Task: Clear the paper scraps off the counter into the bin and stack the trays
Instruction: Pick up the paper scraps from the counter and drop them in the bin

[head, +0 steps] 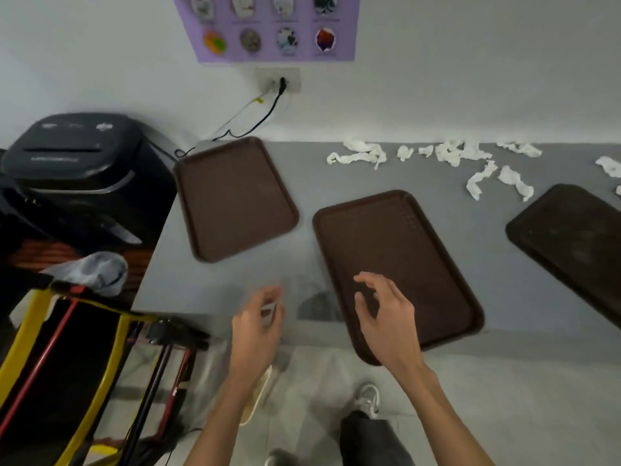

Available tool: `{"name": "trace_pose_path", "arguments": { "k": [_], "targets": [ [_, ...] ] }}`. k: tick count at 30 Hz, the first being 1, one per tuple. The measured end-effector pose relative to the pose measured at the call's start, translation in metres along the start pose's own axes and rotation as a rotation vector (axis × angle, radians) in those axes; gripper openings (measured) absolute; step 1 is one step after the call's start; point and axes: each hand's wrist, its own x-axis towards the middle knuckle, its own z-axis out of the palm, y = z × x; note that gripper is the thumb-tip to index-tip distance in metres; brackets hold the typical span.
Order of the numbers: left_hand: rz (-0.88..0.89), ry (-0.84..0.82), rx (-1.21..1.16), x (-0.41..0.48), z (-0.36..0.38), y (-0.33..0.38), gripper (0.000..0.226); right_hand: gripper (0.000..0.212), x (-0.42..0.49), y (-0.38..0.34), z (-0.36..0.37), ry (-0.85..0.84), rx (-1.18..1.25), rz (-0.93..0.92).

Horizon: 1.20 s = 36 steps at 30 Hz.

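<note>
Brown middle tray under the right hand, fingers spread, empty — left hand curled, contents unclear.

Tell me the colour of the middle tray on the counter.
The middle tray is reddish brown with a faint grid texture, clearest in the head view.

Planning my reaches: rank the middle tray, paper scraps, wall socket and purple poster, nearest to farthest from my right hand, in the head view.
From the right hand:
1. Middle tray, under the hand.
2. Paper scraps, back right along the wall.
3. Wall socket, on the wall, back left.
4. Purple poster, above the socket.
</note>
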Motion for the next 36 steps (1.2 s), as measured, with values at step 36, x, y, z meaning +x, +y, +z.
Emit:
{"name": "trace_pose_path", "arguments": {
  "k": [36],
  "targets": [
    [0.242, -0.538, 0.42, 0.4, 0.187, 0.066, 0.022, 0.033, 0.207, 0.053, 0.004, 0.005, -0.155, 0.272]
  ]
}}
